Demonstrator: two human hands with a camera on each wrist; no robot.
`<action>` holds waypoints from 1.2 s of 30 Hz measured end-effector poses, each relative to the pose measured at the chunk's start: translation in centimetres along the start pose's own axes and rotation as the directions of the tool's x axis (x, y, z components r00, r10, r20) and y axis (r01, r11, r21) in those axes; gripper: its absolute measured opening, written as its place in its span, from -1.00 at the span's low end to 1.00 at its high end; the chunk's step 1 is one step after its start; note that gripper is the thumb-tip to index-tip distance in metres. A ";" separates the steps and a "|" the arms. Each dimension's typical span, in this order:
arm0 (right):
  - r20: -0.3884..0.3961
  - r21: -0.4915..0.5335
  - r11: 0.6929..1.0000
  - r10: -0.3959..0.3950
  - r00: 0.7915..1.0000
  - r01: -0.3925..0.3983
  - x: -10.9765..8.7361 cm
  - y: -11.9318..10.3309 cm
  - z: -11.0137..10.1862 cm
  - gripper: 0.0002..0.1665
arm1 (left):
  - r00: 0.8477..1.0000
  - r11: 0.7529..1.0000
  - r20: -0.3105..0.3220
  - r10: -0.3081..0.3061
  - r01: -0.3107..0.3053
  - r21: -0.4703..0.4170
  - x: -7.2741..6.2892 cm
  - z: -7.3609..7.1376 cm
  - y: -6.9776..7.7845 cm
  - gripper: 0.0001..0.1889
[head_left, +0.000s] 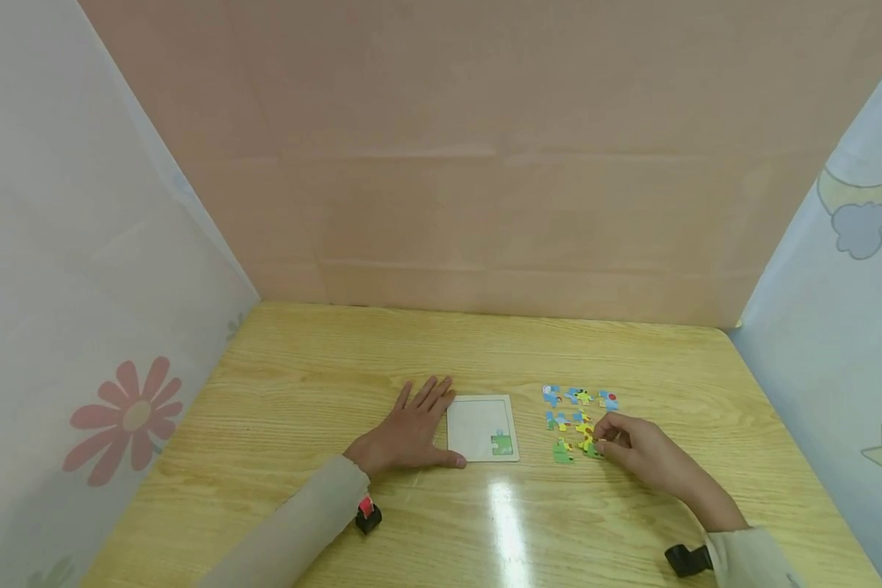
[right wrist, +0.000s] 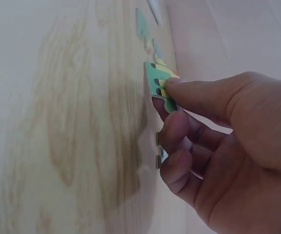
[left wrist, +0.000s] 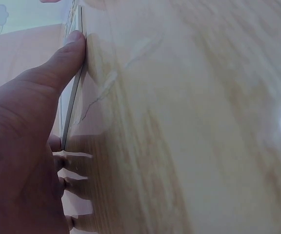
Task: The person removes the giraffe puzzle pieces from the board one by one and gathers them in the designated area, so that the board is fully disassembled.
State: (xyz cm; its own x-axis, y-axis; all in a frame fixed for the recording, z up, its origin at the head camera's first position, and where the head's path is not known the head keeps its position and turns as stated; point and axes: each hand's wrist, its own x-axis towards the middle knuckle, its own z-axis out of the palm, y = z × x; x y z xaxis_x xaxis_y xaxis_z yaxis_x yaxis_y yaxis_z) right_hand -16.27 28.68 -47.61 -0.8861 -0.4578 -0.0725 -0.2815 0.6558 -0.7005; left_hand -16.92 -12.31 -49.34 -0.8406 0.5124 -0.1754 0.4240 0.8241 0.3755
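A square white puzzle frame (head_left: 474, 426) lies on the table, with one green jigsaw piece (head_left: 501, 443) set in its lower right corner. Spread flat at the frame's left side, my left hand (head_left: 412, 437) touches its edge with the thumb and fingers straight. My right hand (head_left: 643, 449) pinches a green and yellow jigsaw piece (right wrist: 159, 80) between thumb and fingers, tilted up off the table in the right wrist view. Several loose jigsaw pieces (head_left: 563, 451) in blue, yellow and green lie in rough rows between the frame and my right hand.
The wooden table (head_left: 323, 359) reaches to a pinkish-brown back wall (head_left: 412, 204). Patterned white sheets stand at the left (head_left: 29, 286) and right (head_left: 838, 327). A bright reflection lies on the table in front of the frame.
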 end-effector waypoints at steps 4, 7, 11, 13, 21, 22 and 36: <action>-0.004 -0.026 1.000 0.010 1.000 -0.010 0.0 0.3 0.1 -0.95 | 1.000 1.000 -0.002 -0.001 0.001 0.005 0.0 0.0 0.0 0.22; -0.010 -0.032 0.999 0.013 1.000 -0.013 -0.1 0.3 0.1 -0.94 | 1.000 1.000 -0.002 -0.004 0.004 0.006 -0.1 0.0 0.1 0.22; -0.019 -0.031 0.999 0.009 1.000 -0.009 -0.2 0.3 0.2 -0.93 | 1.000 1.000 0.003 -0.008 0.008 0.002 -0.2 -0.1 0.2 0.22; -0.025 -0.033 0.999 0.001 1.000 -0.002 -0.2 0.4 0.2 -0.92 | 1.000 1.000 0.004 -0.008 0.008 0.001 -0.3 -0.2 0.3 0.22; -0.041 -0.003 0.999 0.042 0.998 -0.042 0.2 0.3 0.4 -0.84 | 1.000 1.000 0.005 -0.009 0.009 0.009 -0.3 -0.2 0.3 0.21; -0.041 -0.004 0.999 0.041 0.998 -0.042 0.4 0.2 0.5 -0.84 | 1.000 1.000 0.005 -0.009 0.009 0.010 -0.3 -0.2 0.3 0.22; 0.039 0.000 0.995 -0.104 0.994 0.104 3.5 -2.8 2.9 -0.94 | 1.000 1.000 0.006 -0.013 0.013 0.009 -0.1 0.0 0.2 0.21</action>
State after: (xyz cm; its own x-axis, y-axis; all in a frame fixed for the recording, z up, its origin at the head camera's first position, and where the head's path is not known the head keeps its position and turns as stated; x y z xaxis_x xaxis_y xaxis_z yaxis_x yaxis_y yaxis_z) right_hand -17.55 23.48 -47.93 -0.8369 -0.5467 -0.0271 -0.3721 0.6046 -0.7043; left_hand -16.76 -12.22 -49.22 -0.8439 0.5034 -0.1856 0.4165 0.8327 0.3649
